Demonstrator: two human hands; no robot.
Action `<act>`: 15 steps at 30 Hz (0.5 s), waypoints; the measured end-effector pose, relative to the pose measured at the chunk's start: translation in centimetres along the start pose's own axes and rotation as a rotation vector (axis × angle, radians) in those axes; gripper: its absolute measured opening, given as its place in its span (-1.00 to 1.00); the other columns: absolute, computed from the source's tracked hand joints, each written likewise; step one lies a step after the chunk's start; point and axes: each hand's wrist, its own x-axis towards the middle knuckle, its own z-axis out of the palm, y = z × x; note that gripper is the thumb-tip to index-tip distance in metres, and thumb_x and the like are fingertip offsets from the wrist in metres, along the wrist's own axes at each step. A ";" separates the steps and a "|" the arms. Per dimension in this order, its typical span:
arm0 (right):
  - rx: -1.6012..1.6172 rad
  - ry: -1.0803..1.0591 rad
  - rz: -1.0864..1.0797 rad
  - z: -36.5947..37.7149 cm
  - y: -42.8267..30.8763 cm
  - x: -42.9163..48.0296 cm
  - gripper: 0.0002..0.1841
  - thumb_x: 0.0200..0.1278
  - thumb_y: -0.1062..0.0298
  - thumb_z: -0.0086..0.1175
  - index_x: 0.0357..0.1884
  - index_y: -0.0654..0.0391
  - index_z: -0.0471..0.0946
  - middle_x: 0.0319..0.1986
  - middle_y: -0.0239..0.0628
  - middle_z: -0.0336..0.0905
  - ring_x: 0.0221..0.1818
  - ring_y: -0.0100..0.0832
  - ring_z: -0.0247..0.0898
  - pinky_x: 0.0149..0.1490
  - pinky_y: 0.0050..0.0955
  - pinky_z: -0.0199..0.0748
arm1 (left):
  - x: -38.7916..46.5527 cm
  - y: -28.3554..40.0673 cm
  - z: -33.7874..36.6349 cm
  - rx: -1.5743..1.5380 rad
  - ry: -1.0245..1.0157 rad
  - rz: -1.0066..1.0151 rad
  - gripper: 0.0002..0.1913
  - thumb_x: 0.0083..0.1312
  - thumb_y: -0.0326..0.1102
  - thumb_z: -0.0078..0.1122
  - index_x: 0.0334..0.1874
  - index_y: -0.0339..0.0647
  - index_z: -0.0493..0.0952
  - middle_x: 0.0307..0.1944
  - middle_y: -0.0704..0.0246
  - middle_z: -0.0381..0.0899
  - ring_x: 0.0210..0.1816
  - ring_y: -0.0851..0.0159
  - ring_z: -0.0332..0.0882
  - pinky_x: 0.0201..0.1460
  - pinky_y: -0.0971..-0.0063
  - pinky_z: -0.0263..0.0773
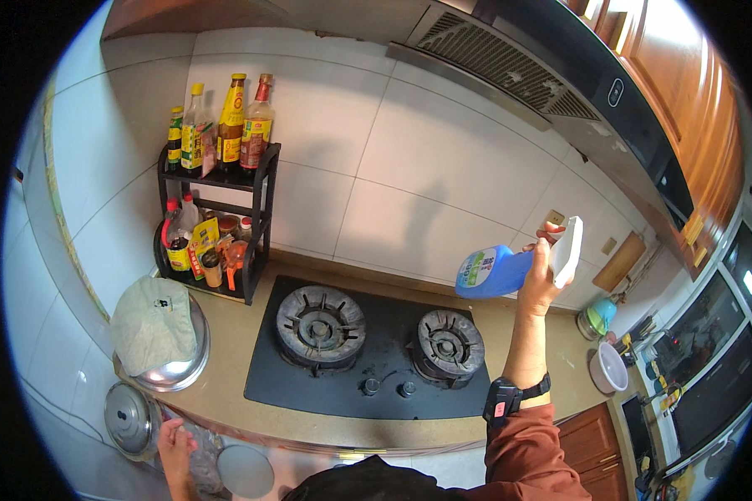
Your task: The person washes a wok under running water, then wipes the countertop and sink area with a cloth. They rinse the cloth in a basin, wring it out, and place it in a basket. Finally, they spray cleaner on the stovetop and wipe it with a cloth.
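My right hand (536, 285) grips a blue spray bottle (515, 275) by its neck, just below the white trigger head (569, 250). The bottle lies tilted in the air, its labelled base to the left, above the back right of the black gas hob (385, 376). Two burners with dark, stained grates, the left burner (321, 329) and the right burner (451, 344), stand on the hob. Low at the left, my left hand (177, 446) hangs with loosely bent fingers and nothing visible in it. It is nearest a lidded metal pot (127, 416) below the counter edge.
A black two-tier rack (264, 213) with sauce bottles and seasonings stands at the back left. Beside it, a cloth (153, 325) covers part of a metal lid (194, 351). The range hood (601, 138) overhangs the right. A pale basin (609, 368) sits farther right.
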 end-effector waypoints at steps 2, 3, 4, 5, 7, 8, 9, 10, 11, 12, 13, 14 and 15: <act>-0.024 -0.045 0.050 -0.1 0.2 0.0 -0.75 0.04 0.57 -0.03 -0.18 0.32 0.34 -0.35 -0.20 0.43 -0.42 -0.45 0.40 -0.40 -0.54 0.46 | 0.0 -0.1 -0.1 0.003 0.007 -0.013 -0.86 0.23 -0.44 -0.08 -0.17 -0.18 0.39 -0.55 0.47 0.38 -0.63 0.56 0.32 -0.60 0.72 0.33; -0.032 -0.040 0.106 -0.2 0.4 -0.1 -0.75 0.04 0.58 -0.03 -0.17 0.32 0.34 -0.33 -0.19 0.43 -0.40 -0.45 0.40 -0.40 -0.54 0.46 | 0.0 -0.1 -0.1 0.008 0.004 -0.024 -0.85 0.22 -0.46 -0.09 -0.17 -0.18 0.39 -0.54 0.46 0.38 -0.63 0.56 0.31 -0.60 0.73 0.32; -0.047 -0.051 0.071 -0.3 0.4 -0.1 -0.75 0.04 0.58 -0.03 -0.17 0.32 0.34 -0.33 -0.20 0.43 -0.41 -0.45 0.40 -0.40 -0.55 0.46 | 0.1 -0.1 -0.2 0.024 0.030 -0.070 -0.84 0.21 -0.48 -0.10 -0.17 -0.19 0.40 -0.54 0.45 0.38 -0.63 0.56 0.30 -0.61 0.74 0.30; -0.056 -0.032 0.068 -0.4 0.5 -0.1 -0.75 0.04 0.58 -0.03 -0.17 0.32 0.34 -0.34 -0.20 0.43 -0.42 -0.46 0.40 -0.40 -0.55 0.46 | 0.2 -0.2 -0.1 0.005 -0.013 -0.027 -0.84 0.21 -0.48 -0.09 -0.17 -0.19 0.40 -0.54 0.45 0.37 -0.62 0.56 0.30 -0.61 0.74 0.30; -0.058 -0.003 0.056 -0.5 0.5 0.0 -0.76 0.04 0.58 -0.03 -0.19 0.32 0.34 -0.36 -0.21 0.43 -0.45 -0.46 0.40 -0.41 -0.55 0.45 | 0.4 -0.4 -0.1 0.012 -0.012 -0.060 -0.85 0.22 -0.47 -0.08 -0.18 -0.19 0.39 -0.54 0.46 0.37 -0.61 0.56 0.30 -0.60 0.74 0.31; -0.052 0.007 0.047 -0.5 0.5 0.1 -0.77 0.04 0.58 -0.03 -0.20 0.31 0.34 -0.37 -0.22 0.43 -0.47 -0.47 0.39 -0.41 -0.55 0.45 | 0.5 -0.5 -0.1 0.004 -0.034 -0.023 -0.85 0.21 -0.48 -0.09 -0.18 -0.20 0.39 -0.54 0.46 0.37 -0.60 0.56 0.30 -0.60 0.74 0.31; -0.036 -0.006 0.029 -0.5 0.4 0.2 -0.77 0.04 0.58 -0.02 -0.21 0.31 0.34 -0.39 -0.23 0.43 -0.49 -0.47 0.39 -0.42 -0.55 0.44 | 0.6 -0.7 0.0 0.017 -0.031 -0.031 -0.84 0.21 -0.49 -0.10 -0.18 -0.20 0.39 -0.54 0.46 0.37 -0.60 0.56 0.30 -0.59 0.73 0.32; -0.061 -0.029 0.055 -0.4 0.3 0.3 -0.76 0.03 0.60 -0.02 -0.20 0.31 0.35 -0.37 -0.23 0.43 -0.45 -0.47 0.40 -0.40 -0.54 0.44 | 0.8 -0.9 0.0 0.029 -0.028 -0.038 -0.84 0.20 -0.50 -0.10 -0.18 -0.20 0.39 -0.53 0.46 0.37 -0.59 0.57 0.30 -0.59 0.73 0.32; -0.101 -0.053 0.066 -0.3 0.2 0.3 -0.77 0.03 0.60 -0.02 -0.20 0.31 0.36 -0.37 -0.23 0.44 -0.46 -0.47 0.40 -0.40 -0.54 0.44 | 0.9 -1.1 0.1 0.017 -0.029 -0.035 -0.83 0.20 -0.50 -0.11 -0.18 -0.20 0.39 -0.53 0.46 0.37 -0.58 0.56 0.30 -0.58 0.73 0.32; -0.139 -0.076 0.076 0.0 0.1 0.4 -0.78 0.03 0.60 -0.02 -0.21 0.30 0.36 -0.38 -0.24 0.44 -0.46 -0.47 0.41 -0.40 -0.54 0.44 | 1.0 -1.2 0.2 0.003 -0.028 -0.031 -0.83 0.20 -0.51 -0.12 -0.18 -0.21 0.39 -0.52 0.46 0.37 -0.58 0.56 0.30 -0.58 0.73 0.32; -0.196 -0.045 0.153 0.2 -0.1 0.3 -0.78 0.03 0.60 -0.02 -0.22 0.30 0.37 -0.39 -0.24 0.45 -0.46 -0.47 0.41 -0.40 -0.54 0.44 | 1.0 -1.4 0.2 -0.010 -0.027 -0.027 -0.82 0.19 -0.52 -0.13 -0.18 -0.21 0.39 -0.52 0.46 0.37 -0.57 0.56 0.31 -0.57 0.74 0.33; -0.149 -0.088 0.054 0.5 -0.2 0.3 -0.80 0.03 0.59 -0.01 -0.24 0.30 0.38 -0.41 -0.25 0.44 -0.48 -0.47 0.41 -0.40 -0.54 0.44 | 1.1 -1.6 0.3 -0.002 -0.030 -0.014 -0.84 0.21 -0.49 -0.12 -0.18 -0.20 0.40 -0.53 0.47 0.37 -0.59 0.56 0.31 -0.59 0.73 0.32; -0.121 -0.076 0.022 0.9 -0.3 0.2 -0.81 0.03 0.59 -0.01 -0.26 0.30 0.38 -0.44 -0.26 0.44 -0.50 -0.47 0.41 -0.41 -0.53 0.44 | 1.2 -1.6 0.3 0.006 -0.033 0.000 -0.85 0.24 -0.46 -0.11 -0.17 -0.19 0.40 -0.53 0.48 0.37 -0.62 0.55 0.31 -0.60 0.72 0.32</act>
